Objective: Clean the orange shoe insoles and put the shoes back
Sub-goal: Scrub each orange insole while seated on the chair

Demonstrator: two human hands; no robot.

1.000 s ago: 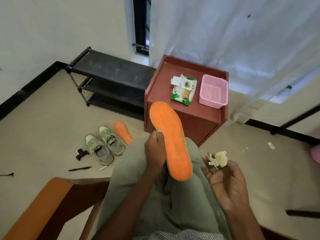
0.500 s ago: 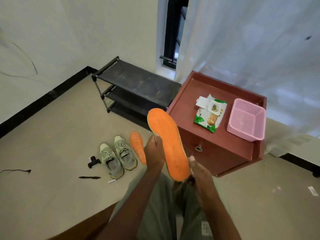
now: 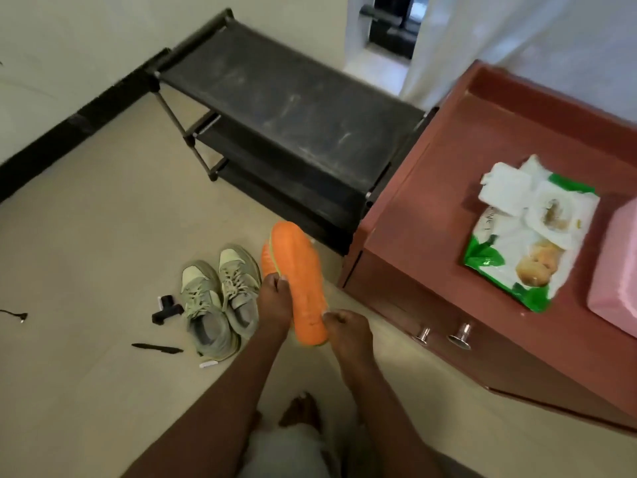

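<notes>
Between my hands (image 3: 303, 315): orange insole (image 3: 299, 281), gripped both sides, long axis pointing away toward the shoe rack (image 3: 286, 108). Sneakers (image 3: 220, 298) on floor just left, nearer my left hand (image 3: 274, 303); second insole (image 3: 266, 260) behind.

Pink plastic basket (image 3: 617, 270) cut by right edge, second orange foam insole (image 3: 266, 257) mostly hidden behind the held one, wipe pack print blurred.

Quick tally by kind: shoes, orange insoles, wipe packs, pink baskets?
Shoes: 2
Orange insoles: 2, one held, one behind it on the floor
Wipe packs: 1
Pink baskets: 1
Total: 6
</notes>
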